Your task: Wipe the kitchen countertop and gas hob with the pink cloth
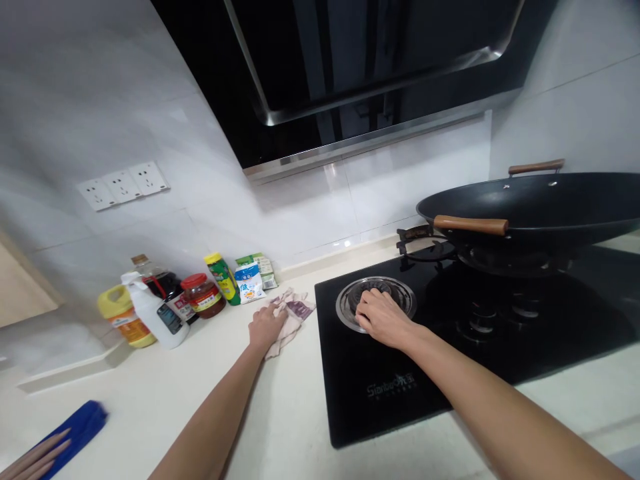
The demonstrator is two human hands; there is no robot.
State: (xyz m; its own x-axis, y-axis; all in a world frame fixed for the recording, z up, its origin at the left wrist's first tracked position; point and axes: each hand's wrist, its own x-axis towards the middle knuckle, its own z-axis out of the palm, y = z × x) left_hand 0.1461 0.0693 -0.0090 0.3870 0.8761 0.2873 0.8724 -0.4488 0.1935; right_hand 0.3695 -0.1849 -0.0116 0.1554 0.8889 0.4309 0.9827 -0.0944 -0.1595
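I see two bare hands reaching in from the bottom of the frame. My view puts the left hand [267, 328] just left of centre, its fingers bent down onto a crumpled pale cloth [293, 321] with a purplish patch; I cannot tell whether they grip it or only press on it. The cloth lies on the pale worktop [285, 420], near the left edge of the black cooktop [360, 380]. Right of centre, the right hand [385, 317] is curled over the dark middle of a burner with a shiny metal ring [344, 308]; its palm and fingertips are hidden from me, so I cannot tell whether it grips anything. At the right of the frame I have a large dark wok [560, 207] with wooden handles, and a black pan stand [425, 250] just left of it. Left of the cloth, by the wall, I make out two small packets [250, 283], a green bottle with a yellow cap [223, 279], a red-lidded jar [204, 298], a white spray bottle [157, 320] and a yellow jug [127, 320]. A black range hood [380, 60] fills the top, and a blue item [83, 427] sits at lower left.
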